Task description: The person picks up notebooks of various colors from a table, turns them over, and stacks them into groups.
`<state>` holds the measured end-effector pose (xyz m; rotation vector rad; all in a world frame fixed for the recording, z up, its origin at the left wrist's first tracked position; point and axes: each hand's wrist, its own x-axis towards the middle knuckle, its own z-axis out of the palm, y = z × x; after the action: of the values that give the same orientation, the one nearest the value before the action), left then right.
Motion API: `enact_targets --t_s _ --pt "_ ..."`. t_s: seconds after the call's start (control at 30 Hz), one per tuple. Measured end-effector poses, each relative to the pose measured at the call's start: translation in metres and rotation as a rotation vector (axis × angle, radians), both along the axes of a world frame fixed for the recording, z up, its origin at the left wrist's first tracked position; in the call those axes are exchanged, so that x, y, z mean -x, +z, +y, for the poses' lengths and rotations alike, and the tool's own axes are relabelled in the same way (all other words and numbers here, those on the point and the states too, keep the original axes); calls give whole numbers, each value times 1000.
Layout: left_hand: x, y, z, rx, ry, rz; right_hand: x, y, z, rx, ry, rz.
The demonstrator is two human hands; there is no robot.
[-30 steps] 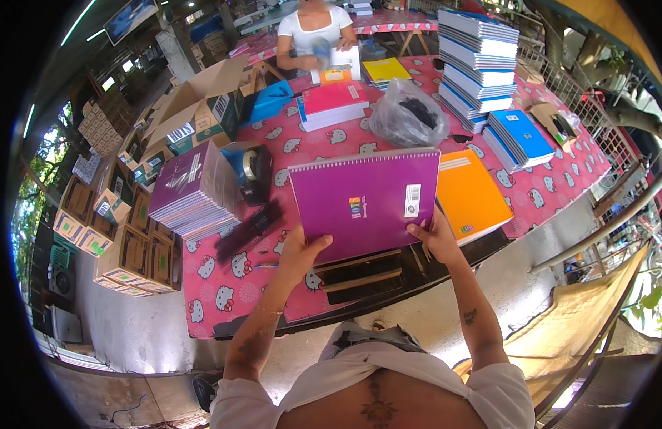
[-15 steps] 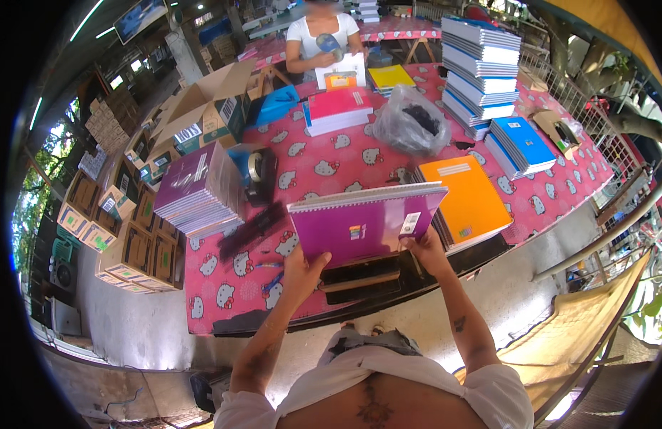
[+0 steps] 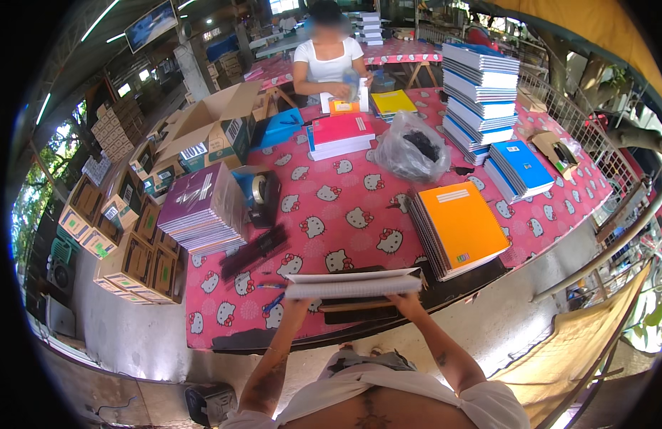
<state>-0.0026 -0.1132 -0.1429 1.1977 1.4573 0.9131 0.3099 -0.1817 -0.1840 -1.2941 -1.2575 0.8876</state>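
Note:
Both hands hold a spiral notebook (image 3: 352, 288) at the near edge of the table, and I see it almost edge-on from above. Its white page edges face up and its cover is hidden from this angle. My left hand (image 3: 296, 308) grips the left lower side; my right hand (image 3: 407, 304) grips the right lower side. Below it, a dark tray-like piece with a wooden strip (image 3: 366, 307) is partly covered. A stack of orange notebooks (image 3: 463, 225) stands to the right of my right hand. Pens (image 3: 274, 302) and a dark brush-like thing (image 3: 255, 254) lie left of my left hand.
Wrapped purple notebooks (image 3: 196, 200) stand at left beside a tape dispenser (image 3: 264, 196) and cartons (image 3: 216, 139). Farther back are red notebooks (image 3: 341, 132), a plastic bag (image 3: 414, 154), blue notebooks (image 3: 520, 168) and a tall notebook stack (image 3: 481, 100). A person (image 3: 331, 61) works across the table.
The notebook has come lower and nearer to me, tipping from its purple cover showing to edge-on. Both hands moved with it. Across the table, the other person's hands have shifted.

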Motion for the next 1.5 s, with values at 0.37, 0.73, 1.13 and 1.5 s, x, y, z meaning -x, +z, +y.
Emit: enact_targets --t_s 0.37,0.73,1.13,1.5 --pt "-36 20 46 -263 -249 -258 -1 29 29 -52 -123 156" --pt "16 -31 72 -342 -110 123 14 55 20 -370 -423 2" --pt "79 2 180 -940 -244 1070 129 163 109 -419 -49 -1005" --pt "44 101 111 -1065 -216 749 134 176 123 -325 -44 -851"
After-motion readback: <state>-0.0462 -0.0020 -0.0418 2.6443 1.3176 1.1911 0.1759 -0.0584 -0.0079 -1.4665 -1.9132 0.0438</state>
